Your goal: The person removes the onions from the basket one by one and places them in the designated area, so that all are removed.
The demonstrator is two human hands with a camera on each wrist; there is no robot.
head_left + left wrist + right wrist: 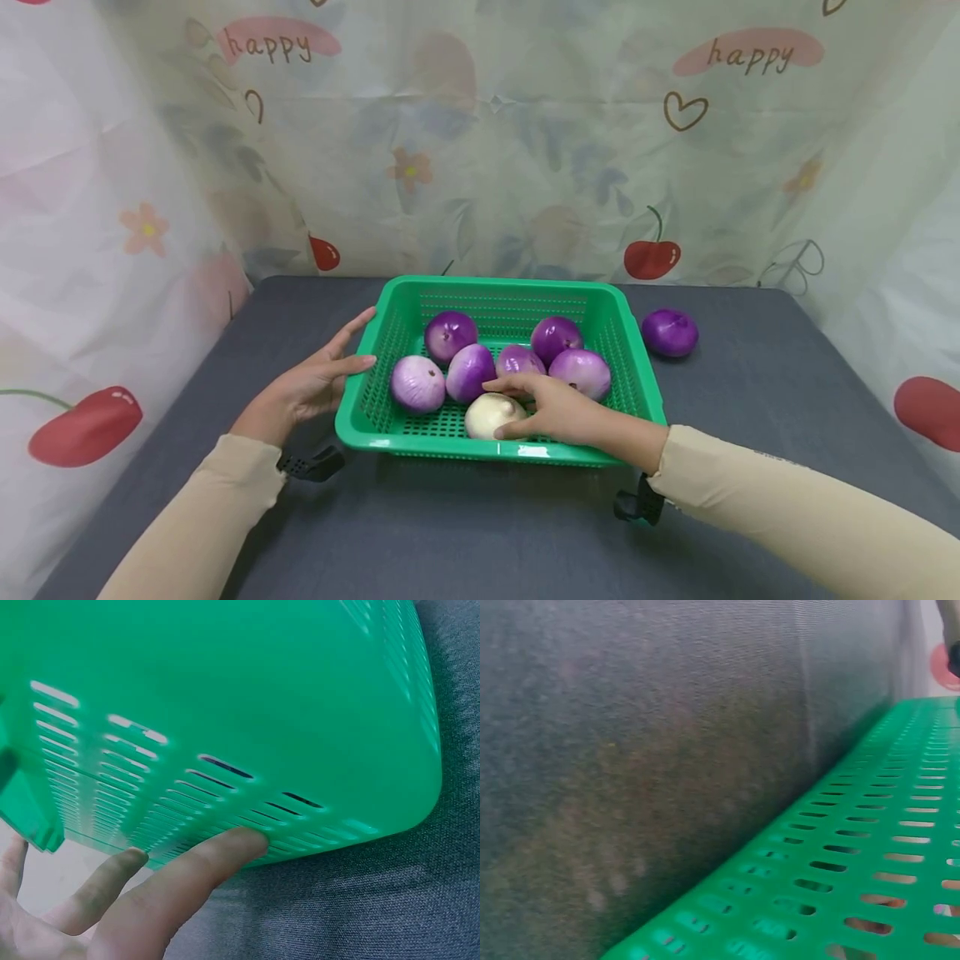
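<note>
the left hand, fingers spread, rests against the left side of the green basket, seemingly steadying it, while the right hand pinches the pale onion inside, beside the front wall

a dark grey table with a woven-looking top and rounded far corners carries a green plastic basket, which sits near the middle with its long sides running left to right and its walls slotted. one purple onion lies directly on the table, just beside the basket's right side.
</note>
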